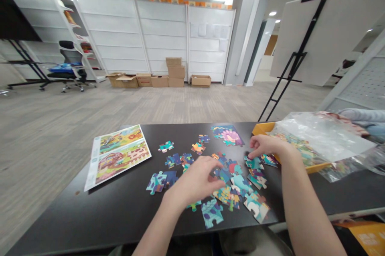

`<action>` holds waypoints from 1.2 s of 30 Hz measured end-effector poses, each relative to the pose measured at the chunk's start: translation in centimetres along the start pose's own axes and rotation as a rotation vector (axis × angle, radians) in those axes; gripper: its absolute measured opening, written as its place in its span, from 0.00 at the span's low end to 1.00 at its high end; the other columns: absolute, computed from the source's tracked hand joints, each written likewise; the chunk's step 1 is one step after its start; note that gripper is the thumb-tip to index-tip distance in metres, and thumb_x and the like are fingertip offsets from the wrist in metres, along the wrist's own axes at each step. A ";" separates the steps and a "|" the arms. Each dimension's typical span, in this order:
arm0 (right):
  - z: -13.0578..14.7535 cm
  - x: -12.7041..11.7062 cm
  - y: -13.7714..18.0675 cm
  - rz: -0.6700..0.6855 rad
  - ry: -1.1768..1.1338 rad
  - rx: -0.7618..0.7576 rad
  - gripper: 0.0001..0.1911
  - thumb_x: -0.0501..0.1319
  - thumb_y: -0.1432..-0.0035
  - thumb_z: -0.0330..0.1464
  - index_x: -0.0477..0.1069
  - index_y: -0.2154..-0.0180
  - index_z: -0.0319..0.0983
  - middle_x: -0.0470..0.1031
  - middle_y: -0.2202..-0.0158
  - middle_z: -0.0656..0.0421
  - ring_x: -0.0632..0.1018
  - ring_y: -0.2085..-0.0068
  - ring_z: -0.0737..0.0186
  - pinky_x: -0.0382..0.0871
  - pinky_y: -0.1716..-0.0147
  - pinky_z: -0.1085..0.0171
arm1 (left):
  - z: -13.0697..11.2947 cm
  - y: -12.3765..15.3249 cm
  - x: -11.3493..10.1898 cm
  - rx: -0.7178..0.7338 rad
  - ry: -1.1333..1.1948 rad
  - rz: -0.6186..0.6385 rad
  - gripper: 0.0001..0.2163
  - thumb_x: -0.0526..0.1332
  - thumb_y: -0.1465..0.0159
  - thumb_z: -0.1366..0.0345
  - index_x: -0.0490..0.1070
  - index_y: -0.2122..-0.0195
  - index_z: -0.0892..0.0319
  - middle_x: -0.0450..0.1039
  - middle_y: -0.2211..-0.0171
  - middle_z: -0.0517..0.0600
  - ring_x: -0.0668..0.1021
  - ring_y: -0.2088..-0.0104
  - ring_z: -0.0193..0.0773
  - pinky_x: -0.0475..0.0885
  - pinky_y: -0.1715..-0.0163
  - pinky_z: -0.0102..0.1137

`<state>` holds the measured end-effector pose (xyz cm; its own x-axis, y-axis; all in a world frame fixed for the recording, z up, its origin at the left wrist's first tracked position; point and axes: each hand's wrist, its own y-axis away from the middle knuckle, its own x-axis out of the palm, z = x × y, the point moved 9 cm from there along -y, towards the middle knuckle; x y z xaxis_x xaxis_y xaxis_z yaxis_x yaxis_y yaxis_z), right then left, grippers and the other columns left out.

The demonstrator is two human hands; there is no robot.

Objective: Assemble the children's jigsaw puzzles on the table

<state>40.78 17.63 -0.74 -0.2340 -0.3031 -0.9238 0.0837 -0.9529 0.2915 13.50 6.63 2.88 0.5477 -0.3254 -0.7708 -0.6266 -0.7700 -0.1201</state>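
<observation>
The person's hands work above scattered jigsaw pieces (pixel 240 183) on a black tabletop (pixel 108 212). Left hand (pixel 197 175): thumb and fingers spread apart, over the middle of the scatter. Right hand (pixel 267 146): fingers bent down at a teal piece (pixel 254 163) on the scatter's right side; whether they pinch it, I cannot tell. Beyond the pieces lies a section with a pink figure (pixel 228 135). Left, a printed picture sheet (pixel 120 153); right, a yellow box (pixel 263 128) partly under clear plastic (pixel 331 135). Background: cardboard boxes (pixel 175 73) before white shelving (pixel 165 31).
</observation>
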 end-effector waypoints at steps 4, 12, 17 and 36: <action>0.1 -0.3 0.0 -0.009 0.007 0.000 0.20 0.75 0.64 0.43 0.74 0.70 0.42 0.81 0.70 0.59 0.80 0.70 0.58 0.66 0.75 0.66 | -2.7 0.1 3.5 0.083 -0.094 0.135 0.17 0.68 0.39 0.55 0.74 0.50 0.53 0.75 0.50 0.53 0.72 0.45 0.50 0.69 0.46 0.42; -0.3 -1.3 7.2 -0.427 -0.005 0.064 0.13 0.62 0.43 0.44 0.71 0.71 0.42 0.79 0.72 0.57 0.78 0.70 0.58 0.64 0.73 0.63 | -2.7 -0.9 4.2 0.090 -0.339 0.082 0.15 0.63 0.34 0.54 0.73 0.51 0.57 0.75 0.52 0.56 0.73 0.47 0.52 0.70 0.50 0.44; 1.2 2.3 12.5 -0.473 -0.040 0.075 0.17 0.63 0.43 0.51 0.72 0.67 0.44 0.81 0.67 0.56 0.80 0.67 0.55 0.65 0.71 0.63 | -3.4 -1.0 4.8 0.121 -0.415 0.081 0.14 0.62 0.34 0.55 0.74 0.54 0.59 0.75 0.52 0.57 0.73 0.48 0.53 0.71 0.51 0.46; 4.5 1.4 11.5 -0.315 -0.173 -0.072 0.09 0.63 0.44 0.39 0.74 0.68 0.39 0.77 0.72 0.58 0.76 0.72 0.61 0.64 0.72 0.65 | -0.8 0.5 0.7 0.057 -0.325 -0.022 0.09 0.62 0.34 0.61 0.75 0.55 0.58 0.76 0.53 0.54 0.74 0.48 0.48 0.70 0.47 0.41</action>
<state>37.03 6.21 2.46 -0.4190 0.0024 -0.9080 0.0481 -0.9985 -0.0248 14.01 5.59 2.80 0.3618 -0.1098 -0.9257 -0.6513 -0.7403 -0.1668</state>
